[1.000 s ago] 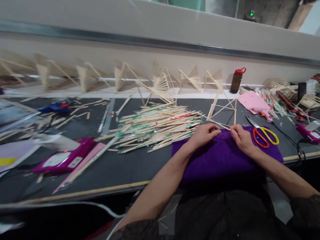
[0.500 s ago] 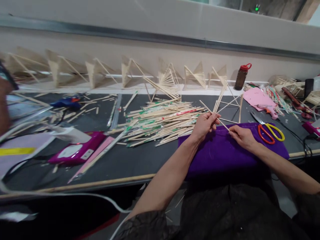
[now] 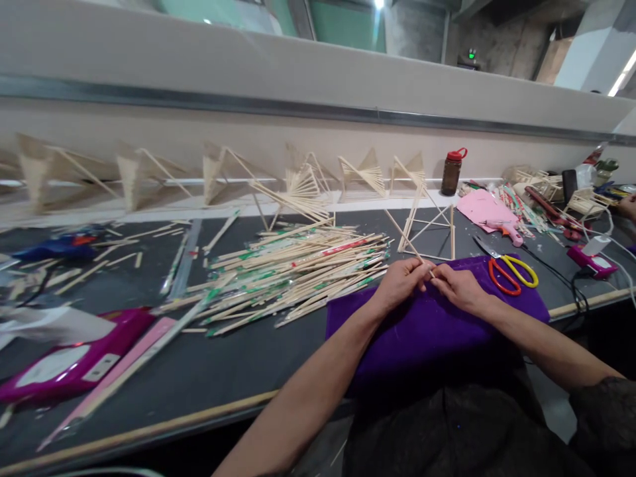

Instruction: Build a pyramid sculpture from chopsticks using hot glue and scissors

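Over the near edge of the dark worktable, a folded purple cloth (image 3: pixel 422 344) hangs down toward the person's lap. Above it, the two hands come almost together: the left hand (image 3: pixel 405 281) pinches a slender wooden stick (image 3: pixel 397 228) between thumb and fingers, and the right hand (image 3: pixel 456 286) appears to pinch its near end, though the fingers hide the exact contact.

Since much of the stick juts out past the left grip, a small twist of the wrist could swing its free end into the open stick frame (image 3: pixel 452 233) just beyond; pressing the hands unevenly might also bend or crack so thin a piece. Its long axis runs on a slant, the free end pointing away and to the left, the held end back and to the right. In this view it crosses the frame's left side; whether they touch cannot be told.

Right of the hands, red-and-yellow-handled scissors (image 3: pixel 499 257) lie with blades pointing away; to the left spreads a heap of wrapped sticks (image 3: pixel 298 271). Farther off rests a pink glue gun (image 3: pixel 514 236), then a red-capped brown bottle (image 3: pixel 451 175) and fan-shaped stick models (image 3: pixel 304 189) along the wall.
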